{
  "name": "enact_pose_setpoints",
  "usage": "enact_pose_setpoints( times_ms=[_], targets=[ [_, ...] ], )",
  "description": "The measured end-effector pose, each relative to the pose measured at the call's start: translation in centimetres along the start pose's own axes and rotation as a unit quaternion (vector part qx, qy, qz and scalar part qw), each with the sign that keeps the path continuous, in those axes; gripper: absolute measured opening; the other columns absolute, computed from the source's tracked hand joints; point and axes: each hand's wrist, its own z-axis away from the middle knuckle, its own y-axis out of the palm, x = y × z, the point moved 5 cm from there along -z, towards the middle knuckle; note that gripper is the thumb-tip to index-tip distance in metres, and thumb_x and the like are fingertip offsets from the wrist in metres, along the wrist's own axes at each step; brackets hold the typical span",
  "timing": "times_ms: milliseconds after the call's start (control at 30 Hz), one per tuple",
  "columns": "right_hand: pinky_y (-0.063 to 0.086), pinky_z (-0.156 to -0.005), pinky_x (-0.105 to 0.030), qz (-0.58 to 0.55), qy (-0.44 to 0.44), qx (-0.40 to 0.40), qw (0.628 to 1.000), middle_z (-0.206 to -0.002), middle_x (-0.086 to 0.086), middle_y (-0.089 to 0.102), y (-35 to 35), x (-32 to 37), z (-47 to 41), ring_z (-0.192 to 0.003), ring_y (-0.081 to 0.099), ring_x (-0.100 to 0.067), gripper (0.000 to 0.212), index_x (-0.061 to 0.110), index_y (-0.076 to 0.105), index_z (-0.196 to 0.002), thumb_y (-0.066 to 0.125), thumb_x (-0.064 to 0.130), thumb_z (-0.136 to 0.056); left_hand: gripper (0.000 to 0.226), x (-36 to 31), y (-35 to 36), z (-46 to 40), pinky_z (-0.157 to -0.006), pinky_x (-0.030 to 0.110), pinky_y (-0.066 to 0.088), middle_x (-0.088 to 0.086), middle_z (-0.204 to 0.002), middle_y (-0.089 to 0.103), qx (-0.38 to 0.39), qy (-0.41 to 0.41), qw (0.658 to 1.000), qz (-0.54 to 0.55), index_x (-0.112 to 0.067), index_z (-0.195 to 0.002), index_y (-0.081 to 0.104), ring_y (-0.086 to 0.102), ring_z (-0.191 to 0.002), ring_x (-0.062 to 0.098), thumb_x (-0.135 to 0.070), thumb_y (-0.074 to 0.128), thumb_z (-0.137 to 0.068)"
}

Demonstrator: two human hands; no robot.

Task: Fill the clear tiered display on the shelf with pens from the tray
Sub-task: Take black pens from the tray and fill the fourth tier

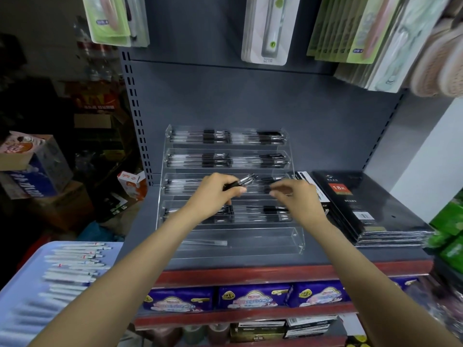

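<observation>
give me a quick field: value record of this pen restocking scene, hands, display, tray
left hand: left hand grips a bunch of black-grip pens over the third tier
right hand: right hand pinches something small at that tier, hard to tell what
display: clear acrylic tiered display on the grey shelf; upper four tiers hold pens, bottom tier holds one clear item
tray: pale blue tray, lower left, holds white pens

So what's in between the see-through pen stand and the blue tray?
Head view: only bare grey shelf separates the clear display from the tray, with the left forearm crossing above it.
</observation>
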Motion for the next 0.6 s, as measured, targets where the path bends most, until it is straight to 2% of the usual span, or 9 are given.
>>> enact_pose_setpoints(
  times_ms=[100, 167, 267, 367, 433, 500, 600],
  targets=[
    [0.051, -0.065, -0.013, -0.217, 0.015, 0.062, 0.974, -0.087, 0.004, 0.069, -0.5, 2.4, 0.4, -0.073, 0.066, -0.002, 0.020, 0.023, 0.067, -0.096, 0.071, 0.011, -0.080, 0.020, -0.9, 0.7, -0.2, -0.055, 0.017, 0.040, 0.004, -0.062, 0.059, 0.028, 0.012, 1.000, 0.005, -0.014, -0.074, 0.065, 0.054, -0.050, 0.000, -0.027, 0.062, -0.088],
    [0.052, -0.061, -0.014, -0.265, 0.007, 0.080, 0.961, -0.081, -0.001, 0.069, -0.4, 3.1, 0.5, -0.067, 0.066, -0.001, 0.015, 0.018, 0.068, -0.087, 0.069, 0.004, -0.080, 0.019, -1.6, 1.2, -0.3, -0.054, 0.014, 0.040, -0.008, -0.057, 0.055, 0.040, 0.023, 0.999, -0.001, -0.023, -0.069, 0.062, 0.053, -0.049, -0.002, -0.026, 0.063, -0.088],
    [0.054, -0.065, -0.016, -0.261, 0.013, 0.062, 0.963, -0.074, -0.008, 0.069, -0.6, 2.4, 0.5, -0.064, 0.065, -0.008, 0.012, 0.011, 0.070, -0.082, 0.069, 0.000, -0.079, 0.020, -1.2, 1.1, -0.2, -0.051, 0.010, 0.039, -0.009, -0.058, 0.058, 0.046, 0.017, 0.999, -0.005, -0.013, -0.074, 0.066, 0.053, -0.048, -0.003, -0.027, 0.062, -0.088],
    [0.056, -0.070, -0.016, -0.261, 0.039, 0.023, 0.964, -0.076, -0.005, 0.069, -1.8, 0.8, 0.5, -0.065, 0.066, -0.007, 0.010, 0.004, 0.070, -0.089, 0.068, -0.001, -0.079, 0.022, 0.5, -0.4, -0.1, -0.054, 0.018, 0.042, 0.003, -0.069, 0.067, 0.038, -0.014, 0.999, -0.003, -0.008, -0.081, 0.069, 0.053, -0.048, 0.001, -0.028, 0.062, -0.088],
    [0.055, -0.073, -0.015, -0.244, 0.044, 0.011, 0.969, -0.079, -0.004, 0.070, -2.3, 0.1, 0.5, -0.068, 0.066, -0.005, 0.010, 0.006, 0.070, -0.087, 0.069, 0.001, -0.080, 0.019, 1.4, -1.3, -0.1, -0.056, 0.020, 0.042, 0.005, -0.071, 0.067, 0.024, -0.033, 0.999, 0.007, -0.009, -0.085, 0.071, 0.051, -0.049, 0.003, -0.026, 0.063, -0.087],
    [0.050, -0.074, -0.008, -0.172, 0.024, 0.014, 0.985, -0.082, 0.004, 0.070, -2.1, 0.3, 0.5, -0.071, 0.064, 0.001, 0.009, 0.015, 0.071, -0.084, 0.071, 0.007, -0.079, 0.016, 1.4, -1.3, -0.1, -0.054, 0.020, 0.039, 0.003, -0.068, 0.065, 0.015, -0.039, 0.999, 0.014, -0.011, -0.085, 0.071, 0.049, -0.052, 0.009, -0.025, 0.063, -0.087],
    [0.040, -0.073, 0.003, -0.059, -0.039, 0.025, 0.997, -0.084, 0.010, 0.065, -1.0, 1.3, 0.4, -0.075, 0.057, 0.007, 0.011, 0.013, 0.073, -0.091, 0.071, 0.011, -0.080, 0.017, 1.1, -0.3, 0.1, -0.052, 0.023, 0.034, 0.013, -0.064, 0.060, 0.014, -0.035, 0.999, 0.013, -0.012, -0.083, 0.071, 0.044, -0.054, 0.015, -0.026, 0.062, -0.088]
  ],
)
